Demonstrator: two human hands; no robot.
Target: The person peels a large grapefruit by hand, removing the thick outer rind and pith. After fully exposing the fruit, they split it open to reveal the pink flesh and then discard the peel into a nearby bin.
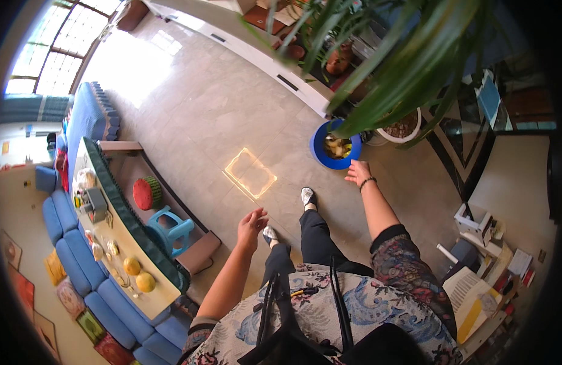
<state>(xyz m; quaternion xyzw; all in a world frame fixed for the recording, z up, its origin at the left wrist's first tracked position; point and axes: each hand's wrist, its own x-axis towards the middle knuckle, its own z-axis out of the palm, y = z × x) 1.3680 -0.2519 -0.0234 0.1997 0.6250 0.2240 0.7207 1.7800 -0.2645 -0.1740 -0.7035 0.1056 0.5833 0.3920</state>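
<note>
My right hand (359,173), with a dark beaded bracelet at the wrist, hovers by the near rim of a blue plastic bin (315,145). Its fingers are spread and nothing shows in them; whether they touch the rim I cannot tell. Inside the bin lies waste that looks like fruit peel (336,147). Lower and to the left, my left hand (252,226) hangs over the tiled floor (199,105), fingers loosely bent and slightly apart, holding nothing visible. Below it are my feet in light-patterned shoes (308,196).
Long green plant leaves (399,77) hang close overhead, partly over the bin. A white pot of soil (404,130) stands behind it. To the left are a coffee table (158,303) with yellow fruit, a blue plastic stool (183,230) and a blue sofa (110,310). A cluttered shelf (486,315) is at right.
</note>
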